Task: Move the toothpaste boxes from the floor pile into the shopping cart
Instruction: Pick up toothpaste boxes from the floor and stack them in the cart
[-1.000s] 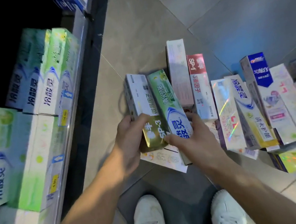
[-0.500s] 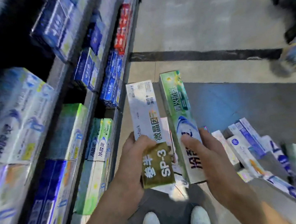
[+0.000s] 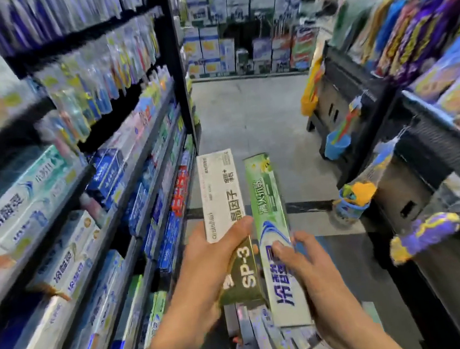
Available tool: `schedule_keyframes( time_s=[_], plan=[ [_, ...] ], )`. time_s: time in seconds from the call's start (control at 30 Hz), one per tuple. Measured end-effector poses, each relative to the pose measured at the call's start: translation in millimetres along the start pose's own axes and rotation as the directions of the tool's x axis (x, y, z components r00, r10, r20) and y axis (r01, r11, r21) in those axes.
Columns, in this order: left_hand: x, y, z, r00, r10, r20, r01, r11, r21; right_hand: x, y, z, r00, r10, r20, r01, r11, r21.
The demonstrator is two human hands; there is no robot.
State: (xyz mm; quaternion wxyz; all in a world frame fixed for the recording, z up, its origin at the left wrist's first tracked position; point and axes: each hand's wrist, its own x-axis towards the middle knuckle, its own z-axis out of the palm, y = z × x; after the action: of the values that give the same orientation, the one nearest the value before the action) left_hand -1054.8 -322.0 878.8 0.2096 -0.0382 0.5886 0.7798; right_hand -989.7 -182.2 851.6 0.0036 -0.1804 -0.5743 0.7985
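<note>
My left hand [image 3: 206,271] grips a white and gold toothpaste box [image 3: 222,201] marked SP-3, held lengthwise and pointing away from me. Beside it, my right hand [image 3: 309,275] holds a green and white toothpaste box [image 3: 269,207] by its lower end. Both boxes are lifted at about chest height, side by side and almost touching. Below them, the floor pile of toothpaste boxes [image 3: 262,342] shows blurred near the bottom middle. No shopping cart is in view.
Shelves [image 3: 87,210] full of toothpaste boxes run along my left. On the right stand a dark display rack [image 3: 399,181] with hanging toys and a blue bucket [image 3: 336,145]. A grey aisle floor [image 3: 250,119] stretches ahead to stacked cartons at the far end.
Both hands have lifted the two boxes up from the floor pile. My view has swung from the floor up to the aisle ahead, and the pile now sits low in the frame.
</note>
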Motion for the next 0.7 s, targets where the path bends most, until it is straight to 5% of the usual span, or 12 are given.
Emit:
schedule_keyframes(
  time_s=[0.17,0.43,0.7],
  plan=[
    [-38.2,28.7,40.8,0.995,0.064,0.078,-0.066,0.997,0.026,-48.7,-45.7,-27.0,0.998,-0.053,-0.018,0.055,0.988,0.147],
    [-52.7,41.2,96.7,0.965,0.08,0.25,-0.099,0.993,0.066,-95.1,-100.6,-66.7,0.952,-0.264,-0.154,0.281,0.954,0.102],
    [-64.6,36.0,126.2,0.857,-0.031,0.514,-0.061,0.985,0.161,-152.8,-90.1,-65.9,0.832,-0.302,-0.465,0.397,0.91,0.122]
  ],
)
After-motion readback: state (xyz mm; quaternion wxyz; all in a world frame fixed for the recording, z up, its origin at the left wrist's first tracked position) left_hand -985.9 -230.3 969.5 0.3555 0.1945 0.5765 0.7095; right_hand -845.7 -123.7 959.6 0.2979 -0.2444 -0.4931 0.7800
